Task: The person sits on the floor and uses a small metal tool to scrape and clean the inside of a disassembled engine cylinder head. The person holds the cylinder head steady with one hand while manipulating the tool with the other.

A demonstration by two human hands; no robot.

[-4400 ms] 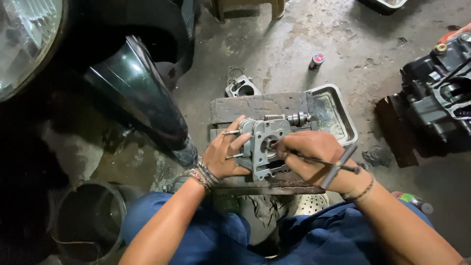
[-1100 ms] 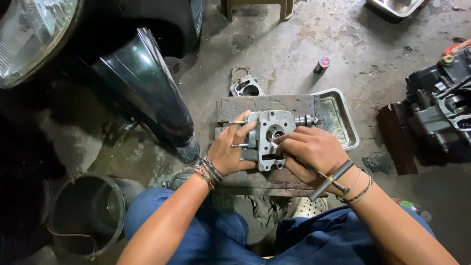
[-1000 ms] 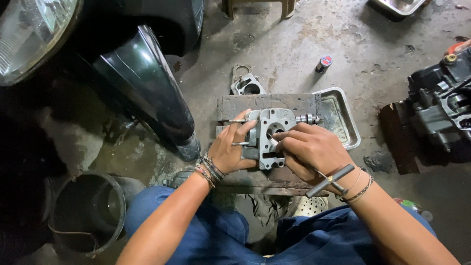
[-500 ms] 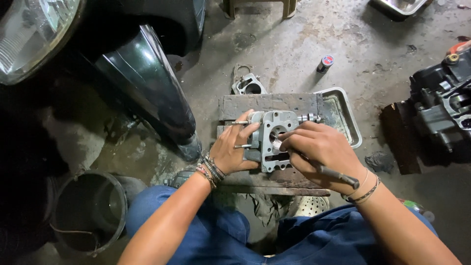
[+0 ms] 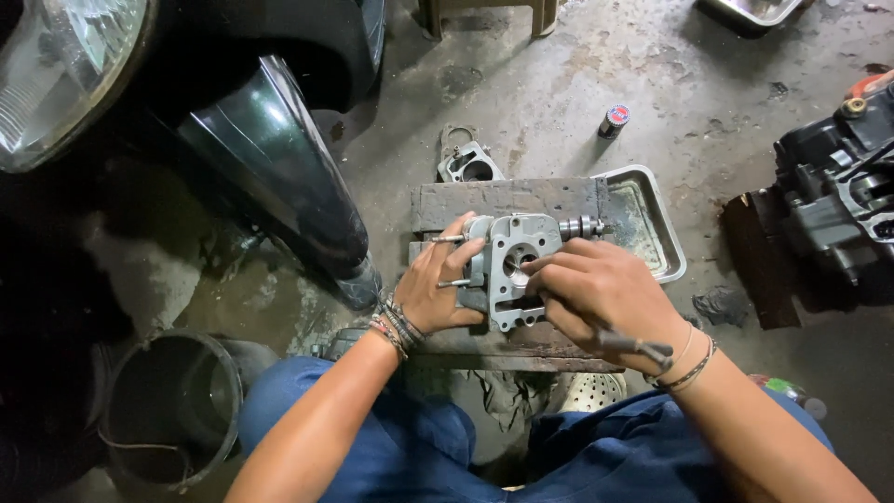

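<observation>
Grey cast engine part point(image 5: 510, 270) standing on the wooden block point(image 5: 507, 200), near its middle; left hand point(image 5: 438, 293) clasped on its left flank; right hand point(image 5: 601, 289) closed on a slim metal tool point(image 5: 633, 345), whose handle has swung from upright to flat since a second ago; part's long axis runs front to rear edge, bored face upward, threaded stub point(image 5: 582, 226) pointing right toward the steel tray point(image 5: 666, 233).

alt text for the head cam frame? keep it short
Seen from above, a seated person's left hand steadies a grey metal engine part on a wooden block, while the right hand works a slim tool at it. A metal tray, dark bucket and concrete floor surround them.
</observation>
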